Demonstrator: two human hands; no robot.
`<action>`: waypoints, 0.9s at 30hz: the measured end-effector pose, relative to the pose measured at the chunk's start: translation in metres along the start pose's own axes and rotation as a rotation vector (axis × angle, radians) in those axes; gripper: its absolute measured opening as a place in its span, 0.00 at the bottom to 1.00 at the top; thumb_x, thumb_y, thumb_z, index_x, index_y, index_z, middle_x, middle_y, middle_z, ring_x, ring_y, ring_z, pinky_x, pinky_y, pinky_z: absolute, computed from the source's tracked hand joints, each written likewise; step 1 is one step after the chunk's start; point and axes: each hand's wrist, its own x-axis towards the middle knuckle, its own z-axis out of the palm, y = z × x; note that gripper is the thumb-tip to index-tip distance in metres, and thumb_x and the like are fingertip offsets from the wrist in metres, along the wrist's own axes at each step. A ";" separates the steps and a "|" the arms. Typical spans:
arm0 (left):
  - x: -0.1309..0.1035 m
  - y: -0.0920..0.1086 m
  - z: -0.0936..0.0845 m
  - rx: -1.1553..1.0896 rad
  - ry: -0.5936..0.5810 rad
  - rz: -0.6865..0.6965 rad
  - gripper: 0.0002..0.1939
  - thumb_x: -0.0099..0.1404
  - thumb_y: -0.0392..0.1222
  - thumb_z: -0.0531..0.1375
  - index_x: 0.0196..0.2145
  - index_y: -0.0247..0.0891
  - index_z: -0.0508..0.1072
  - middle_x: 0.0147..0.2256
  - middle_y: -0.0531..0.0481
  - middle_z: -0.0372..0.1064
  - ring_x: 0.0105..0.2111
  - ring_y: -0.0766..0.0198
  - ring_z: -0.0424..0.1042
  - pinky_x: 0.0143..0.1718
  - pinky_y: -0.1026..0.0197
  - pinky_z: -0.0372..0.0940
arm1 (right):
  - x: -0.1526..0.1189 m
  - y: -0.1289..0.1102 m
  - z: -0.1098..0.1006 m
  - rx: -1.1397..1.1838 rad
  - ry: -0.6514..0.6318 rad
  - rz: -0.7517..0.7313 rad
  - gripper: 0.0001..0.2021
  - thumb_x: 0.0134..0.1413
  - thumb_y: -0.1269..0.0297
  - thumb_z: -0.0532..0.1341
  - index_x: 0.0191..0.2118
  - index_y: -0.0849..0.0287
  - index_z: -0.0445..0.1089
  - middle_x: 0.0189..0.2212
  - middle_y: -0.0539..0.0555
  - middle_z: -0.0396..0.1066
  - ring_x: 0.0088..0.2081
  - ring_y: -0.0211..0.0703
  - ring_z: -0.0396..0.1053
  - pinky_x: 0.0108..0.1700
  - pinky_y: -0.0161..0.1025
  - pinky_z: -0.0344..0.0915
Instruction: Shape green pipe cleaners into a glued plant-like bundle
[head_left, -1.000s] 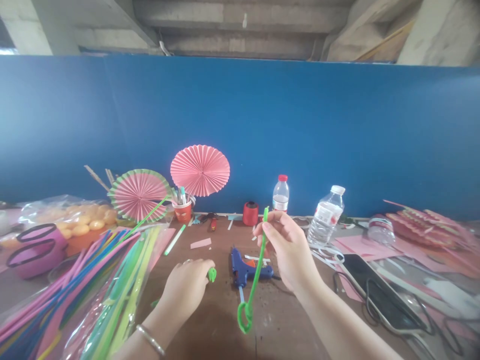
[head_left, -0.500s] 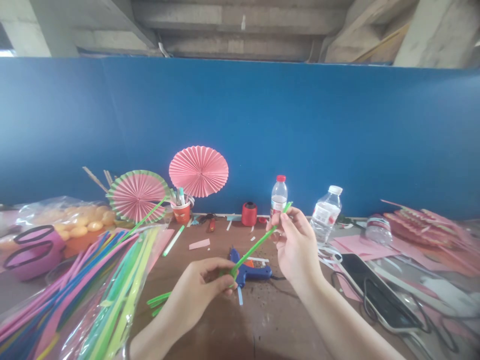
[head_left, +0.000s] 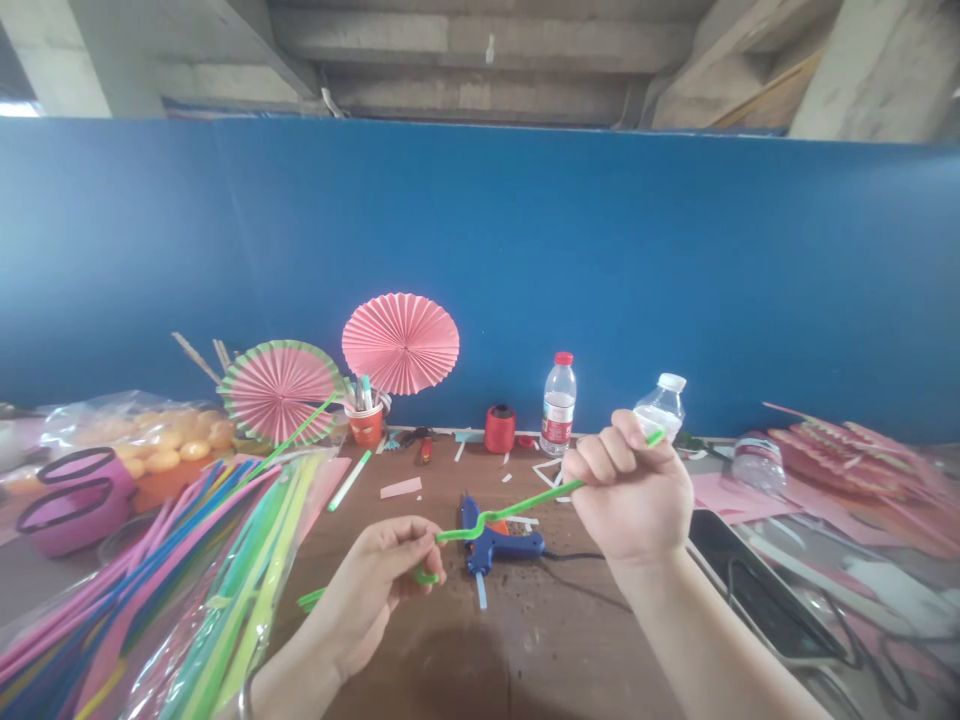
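A fuzzy green pipe cleaner [head_left: 529, 500] stretches between my two hands above the brown table. My left hand [head_left: 379, 575] pinches it near its lower left end, where a short curled bit shows below the fingers. Wrapped in a fist, my right hand [head_left: 634, 490] grips the other end, and a short tip sticks out past the thumb. The strand has a wavy kink close to the left fingers. Behind and below it lies a blue glue gun [head_left: 506, 545]. More green pipe cleaners [head_left: 310, 600] lie partly hidden behind my left forearm.
Bagged coloured pipe cleaners [head_left: 247, 570] cover the left side. Two pleated paper fans [head_left: 401, 345] stand at the back beside a red cup of pens [head_left: 366, 428]. A red-capped bottle [head_left: 559, 405], a phone [head_left: 757, 580] and pink paper [head_left: 739, 497] are toward the right.
My right hand has moved right and down, closing from a pinch into a fist around the pipe cleaner. The strand, nearly straight before, now has a wavy bend. My left hand shifted slightly left.
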 end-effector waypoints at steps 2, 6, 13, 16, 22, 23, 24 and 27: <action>-0.001 -0.001 -0.001 -0.018 -0.026 -0.065 0.04 0.53 0.37 0.60 0.25 0.34 0.70 0.18 0.54 0.65 0.20 0.71 0.63 0.23 0.69 0.56 | 0.001 -0.002 -0.005 -0.032 0.016 0.006 0.15 0.52 0.57 0.45 0.18 0.54 0.48 0.12 0.42 0.32 0.14 0.35 0.33 0.16 0.34 0.44; -0.005 -0.002 -0.003 -0.076 -0.175 -0.338 0.02 0.50 0.34 0.60 0.23 0.33 0.69 0.15 0.57 0.59 0.16 0.72 0.60 0.19 0.70 0.51 | 0.002 0.000 -0.022 0.048 -0.049 -0.018 0.22 0.53 0.51 0.42 0.13 0.55 0.44 0.10 0.40 0.24 0.10 0.30 0.27 0.12 0.30 0.40; -0.010 0.018 -0.006 0.339 -0.204 -0.011 0.04 0.55 0.38 0.57 0.26 0.37 0.71 0.17 0.52 0.66 0.20 0.66 0.65 0.25 0.66 0.58 | 0.016 -0.028 -0.054 -0.399 -0.693 0.432 0.30 0.46 0.40 0.43 0.08 0.56 0.57 0.00 0.41 0.43 0.05 0.26 0.48 0.13 0.26 0.49; -0.010 0.030 -0.007 0.819 -0.026 0.452 0.06 0.57 0.38 0.57 0.27 0.41 0.75 0.23 0.50 0.71 0.26 0.62 0.68 0.31 0.62 0.60 | 0.012 -0.042 -0.035 -0.480 -0.945 0.612 0.16 0.43 0.52 0.59 0.22 0.62 0.72 0.14 0.51 0.69 0.16 0.34 0.66 0.20 0.31 0.60; -0.008 0.030 -0.009 1.176 0.165 0.994 0.12 0.57 0.33 0.56 0.36 0.45 0.75 0.34 0.48 0.74 0.38 0.56 0.70 0.44 0.57 0.60 | -0.020 0.007 0.023 -0.528 -0.728 0.479 0.10 0.51 0.59 0.58 0.31 0.58 0.73 0.29 0.53 0.73 0.32 0.40 0.69 0.38 0.39 0.64; -0.008 0.029 -0.009 1.188 0.193 1.024 0.12 0.57 0.33 0.56 0.37 0.45 0.75 0.34 0.48 0.74 0.38 0.56 0.70 0.44 0.57 0.60 | -0.025 0.017 0.028 -0.379 -0.734 0.551 0.13 0.53 0.57 0.56 0.31 0.60 0.73 0.26 0.53 0.73 0.30 0.39 0.69 0.37 0.39 0.64; -0.007 0.029 -0.010 1.194 0.213 1.042 0.12 0.56 0.33 0.57 0.37 0.44 0.75 0.35 0.48 0.74 0.38 0.56 0.70 0.45 0.56 0.60 | -0.029 0.025 0.031 -0.211 -0.756 0.642 0.16 0.54 0.55 0.54 0.33 0.62 0.72 0.24 0.53 0.72 0.28 0.39 0.69 0.37 0.39 0.64; -0.007 0.030 -0.010 1.169 0.240 1.054 0.13 0.56 0.34 0.58 0.39 0.45 0.75 0.34 0.48 0.74 0.38 0.57 0.70 0.46 0.56 0.59 | -0.035 0.041 0.033 0.100 -0.711 0.811 0.17 0.54 0.54 0.54 0.33 0.65 0.70 0.21 0.51 0.68 0.24 0.36 0.68 0.34 0.38 0.65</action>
